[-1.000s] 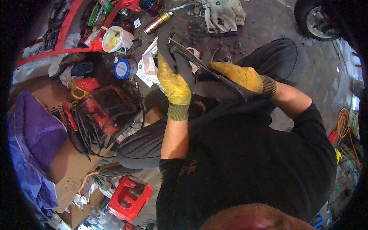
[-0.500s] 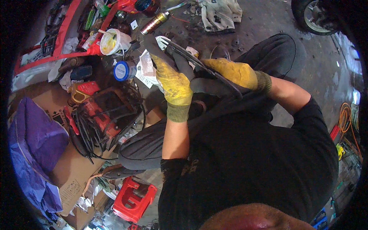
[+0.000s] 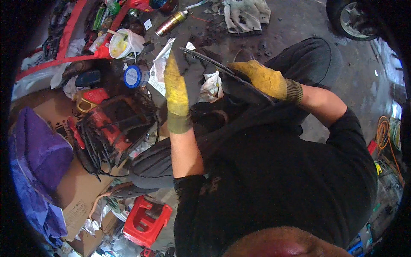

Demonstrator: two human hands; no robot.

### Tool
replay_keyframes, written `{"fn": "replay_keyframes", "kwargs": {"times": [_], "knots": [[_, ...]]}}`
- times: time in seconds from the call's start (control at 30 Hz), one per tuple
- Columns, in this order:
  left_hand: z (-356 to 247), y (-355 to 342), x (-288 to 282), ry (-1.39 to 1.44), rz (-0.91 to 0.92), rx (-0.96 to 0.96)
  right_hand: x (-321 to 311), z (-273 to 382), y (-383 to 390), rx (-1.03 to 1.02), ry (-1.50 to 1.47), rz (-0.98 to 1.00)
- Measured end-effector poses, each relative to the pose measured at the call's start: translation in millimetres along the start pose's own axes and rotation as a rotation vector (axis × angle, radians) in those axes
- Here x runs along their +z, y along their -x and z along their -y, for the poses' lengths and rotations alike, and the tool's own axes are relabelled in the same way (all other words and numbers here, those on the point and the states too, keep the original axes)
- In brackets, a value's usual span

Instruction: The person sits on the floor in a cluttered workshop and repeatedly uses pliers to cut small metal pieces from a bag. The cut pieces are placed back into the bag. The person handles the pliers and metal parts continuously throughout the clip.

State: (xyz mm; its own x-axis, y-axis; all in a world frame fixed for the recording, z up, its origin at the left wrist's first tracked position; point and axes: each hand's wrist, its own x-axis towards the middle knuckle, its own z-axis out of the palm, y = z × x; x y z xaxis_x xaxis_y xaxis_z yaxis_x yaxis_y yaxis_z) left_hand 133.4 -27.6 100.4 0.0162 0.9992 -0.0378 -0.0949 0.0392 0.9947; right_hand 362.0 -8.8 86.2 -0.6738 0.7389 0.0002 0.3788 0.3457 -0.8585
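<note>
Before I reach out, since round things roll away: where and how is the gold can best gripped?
Probably around mid-body, from above, across its width: the gold can is a cylinder lying on its side, pale-tipped end toward the upper right. The left hand looks better placed: it is nearer, while the right hand seems to hold the long dark strip.

Open floor (image 3: 359,81) beside right knee (image 3: 322,53), dark strip (image 3: 231,73) and crumpled paper (image 3: 212,88) midway, blue-lidded tub (image 3: 133,76) crowding left

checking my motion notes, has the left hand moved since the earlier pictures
Yes, the left hand has shifted leftward, closer to the blue-lidded tub.
</note>
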Motion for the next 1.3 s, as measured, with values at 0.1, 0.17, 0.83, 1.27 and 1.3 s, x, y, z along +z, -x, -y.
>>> {"fn": "replay_keyframes", "kwargs": {"times": [0.1, 0.17, 0.83, 1.27, 1.3], "knots": [[2.5, -5.4, -6.7, -0.034, -0.110, -0.121, -9.1, 9.9, 0.8, 0.160, 0.004, -0.018], [4.2, -4.2, 6.8, 0.038, -0.170, -0.034, -2.4, 4.4, -1.1, 0.132, 0.056, -0.102], [8.4, 8.4, 28.9, -0.275, -0.124, 0.074, -14.2, -16.3, -14.5, -0.249, 0.589, -0.131], [-17.0, 6.2, 27.1, -0.101, -0.062, -0.096, -26.1, -13.6, -19.0, -0.083, 0.551, 0.134], [-17.3, 3.3, 26.6, -0.083, -0.052, -0.133, -28.3, -16.6, -20.5, -0.040, 0.529, 0.151]]}}
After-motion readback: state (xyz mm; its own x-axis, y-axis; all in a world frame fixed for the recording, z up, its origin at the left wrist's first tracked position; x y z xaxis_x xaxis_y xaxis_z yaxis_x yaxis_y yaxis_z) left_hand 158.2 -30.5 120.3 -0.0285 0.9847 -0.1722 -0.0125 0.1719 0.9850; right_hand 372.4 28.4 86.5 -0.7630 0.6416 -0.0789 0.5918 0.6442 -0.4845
